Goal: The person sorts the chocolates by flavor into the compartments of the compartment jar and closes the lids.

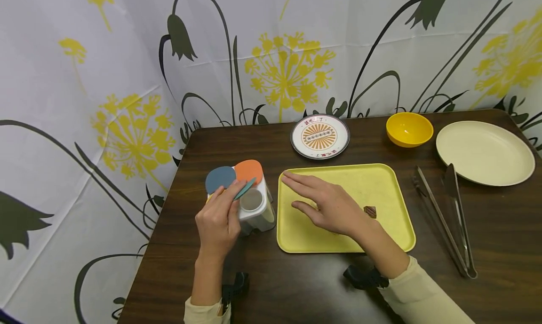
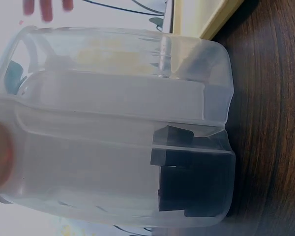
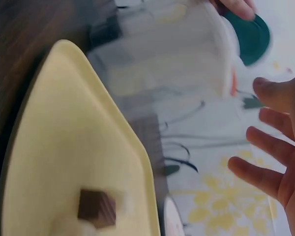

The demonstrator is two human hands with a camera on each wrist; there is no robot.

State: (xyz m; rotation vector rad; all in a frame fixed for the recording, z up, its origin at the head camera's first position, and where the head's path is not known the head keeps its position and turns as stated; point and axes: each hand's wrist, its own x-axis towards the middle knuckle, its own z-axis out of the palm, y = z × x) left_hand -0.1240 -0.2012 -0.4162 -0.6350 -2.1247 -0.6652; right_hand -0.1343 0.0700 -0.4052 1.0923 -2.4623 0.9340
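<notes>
My left hand (image 1: 219,220) pinches the teal lid (image 1: 244,189) of a clear storage canister, tilted up off one round opening. The canister (image 1: 262,213) has a white top with a blue lid (image 1: 220,179) and an orange lid (image 1: 249,171) lying flat; a sliver of yellow shows by my fingers. Black pieces (image 2: 187,177) sit inside one compartment. Above the yellow tray (image 1: 385,183) my right hand (image 1: 323,204) holds nothing, fingers spread towards the canister. A small brown striped chocolate-like piece (image 1: 370,212) lies on the tray; a pale blurred thing (image 3: 76,227) is beside it in the right wrist view.
Behind the tray is a white patterned plate (image 1: 319,137). A yellow bowl (image 1: 409,130) and a large cream plate (image 1: 484,152) stand at the back right. Metal tongs (image 1: 461,230) lie right of the tray. A flowered curtain (image 1: 279,42) hangs behind the table.
</notes>
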